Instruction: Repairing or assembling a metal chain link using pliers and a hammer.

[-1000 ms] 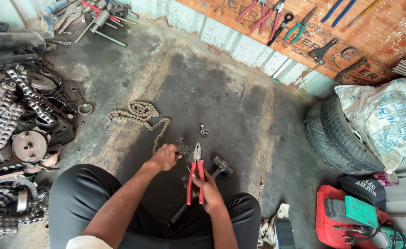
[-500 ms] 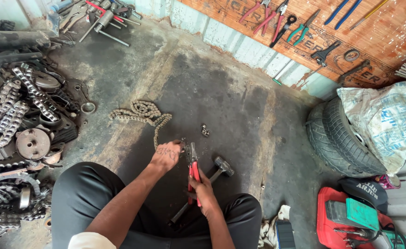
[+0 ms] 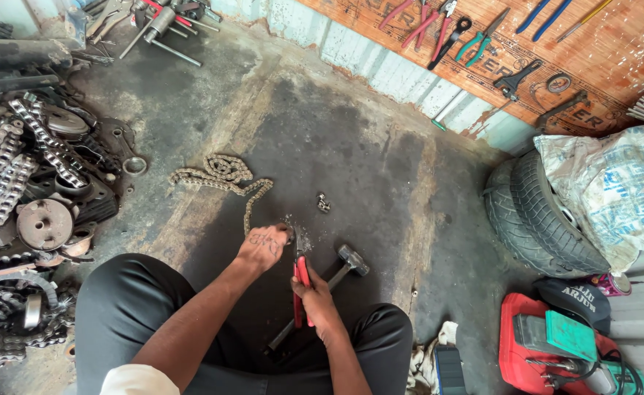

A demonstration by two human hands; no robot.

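Now the left hand (image 3: 265,246) pinches the chain (image 3: 223,178) end against the floor (image 3: 351,146) to steady it, while the right hand (image 3: 314,300) squeezes red-handled pliers (image 3: 301,274) onto that link.

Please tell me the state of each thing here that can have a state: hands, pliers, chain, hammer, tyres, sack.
Left hand: closed on the chain end.
Right hand: gripping the pliers.
Pliers: handles squeezed together, nose at the chain end.
Chain: loose on the floor, partly coiled.
Hammer: lying flat, unheld.
Tyres: stacked on the floor.
Sack: resting on the tyres.

Red-handled pliers (image 3: 301,281), rusty tan chain (image 3: 223,177)
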